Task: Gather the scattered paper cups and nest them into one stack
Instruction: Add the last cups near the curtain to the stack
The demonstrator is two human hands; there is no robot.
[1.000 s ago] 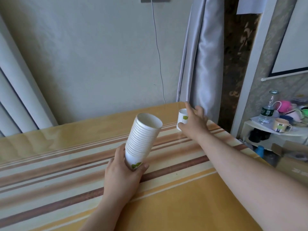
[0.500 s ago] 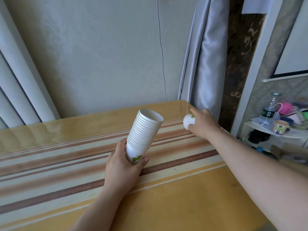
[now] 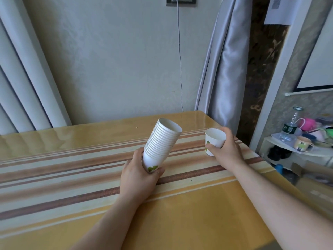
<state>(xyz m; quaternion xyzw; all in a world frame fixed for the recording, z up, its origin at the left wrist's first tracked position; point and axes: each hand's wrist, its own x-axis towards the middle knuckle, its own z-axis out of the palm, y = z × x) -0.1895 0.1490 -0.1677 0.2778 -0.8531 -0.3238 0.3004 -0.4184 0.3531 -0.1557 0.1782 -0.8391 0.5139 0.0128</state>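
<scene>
My left hand (image 3: 138, 177) grips the bottom of a tall stack of nested white paper cups (image 3: 162, 141) with a green leaf print. The stack tilts to the right, its open mouth facing up and away. To its right, my right hand (image 3: 225, 150) holds a single white paper cup (image 3: 214, 139) with the same green print, upright, mouth up, just above the striped table (image 3: 72, 168). The single cup is about a hand's width from the stack's top.
The table's right edge (image 3: 266, 170) runs close behind my right hand. Past it stands a low shelf (image 3: 295, 150) with a water bottle, mugs and coloured items. A grey curtain (image 3: 223, 65) hangs at the table's far right corner. A cable runs down the wall.
My right hand has lifted the single cup from the far right of the table, turned it mouth up and brought it nearer the stack. The stack in my left hand has stayed put.
</scene>
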